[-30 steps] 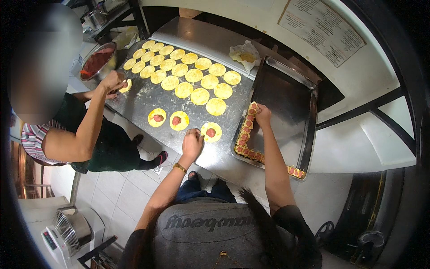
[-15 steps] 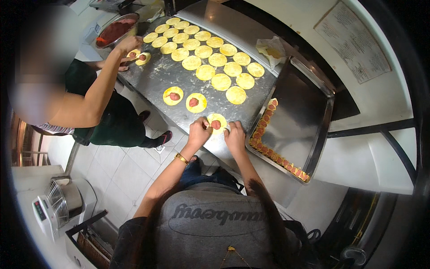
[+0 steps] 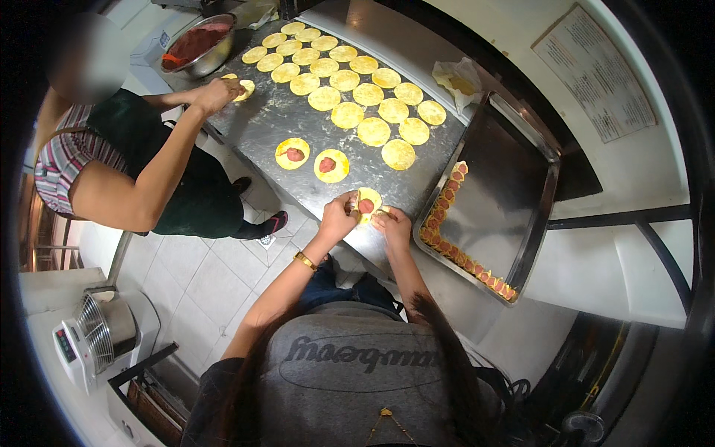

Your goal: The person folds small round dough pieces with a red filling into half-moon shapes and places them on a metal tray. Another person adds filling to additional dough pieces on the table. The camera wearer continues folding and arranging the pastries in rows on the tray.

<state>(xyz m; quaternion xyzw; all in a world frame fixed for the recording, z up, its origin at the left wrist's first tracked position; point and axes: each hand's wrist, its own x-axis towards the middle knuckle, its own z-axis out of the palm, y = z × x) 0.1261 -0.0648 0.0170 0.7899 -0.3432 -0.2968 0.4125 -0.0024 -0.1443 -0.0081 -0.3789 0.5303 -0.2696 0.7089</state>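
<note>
At the near edge of the steel table, my left hand [image 3: 339, 217] pinches the left rim of a yellow dough round [image 3: 368, 195]. My right hand [image 3: 393, 226] has its fingers closed on the opposite rim. Both sides are lifted around a lump of reddish-brown filling [image 3: 366, 206], which stays uncovered in the middle. Just beyond and to the left lie two more dough rounds topped with filling, a nearer one [image 3: 325, 176] and a farther one [image 3: 286, 159].
Rows of plain dough rounds [image 3: 347, 115] cover the floured table [image 3: 257, 123]. Right of it, a metal tray [image 3: 514, 179] holds filled pieces [image 3: 447, 253] along two sides. A co-worker's hands [image 3: 216, 95] handle dough at the far left, beside a metal bowl of filling [image 3: 199, 46].
My right hand has come in and taken hold of the dough's right edge. The round has narrowed as its sides rise. The co-worker's hands have come together over their dough.
</note>
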